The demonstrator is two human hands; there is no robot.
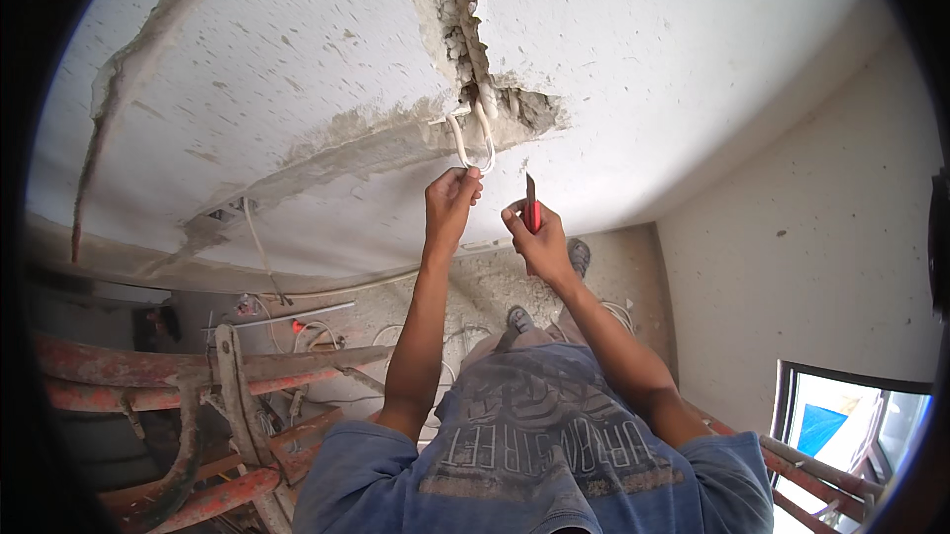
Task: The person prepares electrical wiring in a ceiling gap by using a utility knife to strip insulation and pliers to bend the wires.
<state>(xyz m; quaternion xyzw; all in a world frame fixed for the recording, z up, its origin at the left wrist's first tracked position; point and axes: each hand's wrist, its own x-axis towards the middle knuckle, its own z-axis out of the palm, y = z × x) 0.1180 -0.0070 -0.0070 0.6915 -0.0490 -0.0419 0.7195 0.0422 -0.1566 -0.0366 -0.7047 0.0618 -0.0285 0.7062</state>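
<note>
My left hand (449, 209) is closed, its thumb and fingers pinching the bottom of a looped white cable (490, 146). Both legs of the loop run up into a broken-out hole (532, 110) in the white wall. My right hand (543, 251) grips a red utility knife (536, 217) with its dark blade extended and pointing up. The knife stands just right of the loop and apart from it. My fingers partly cover the held part of the cable.
A rough chased groove (463, 29) climbs from the hole. A wall box (228, 209) with a hanging cable (259, 242) is at left. Red scaffold tubes (129, 364) stand at lower left. Coiled cables (319, 334) lie beyond them, and a window (841, 425) is at lower right.
</note>
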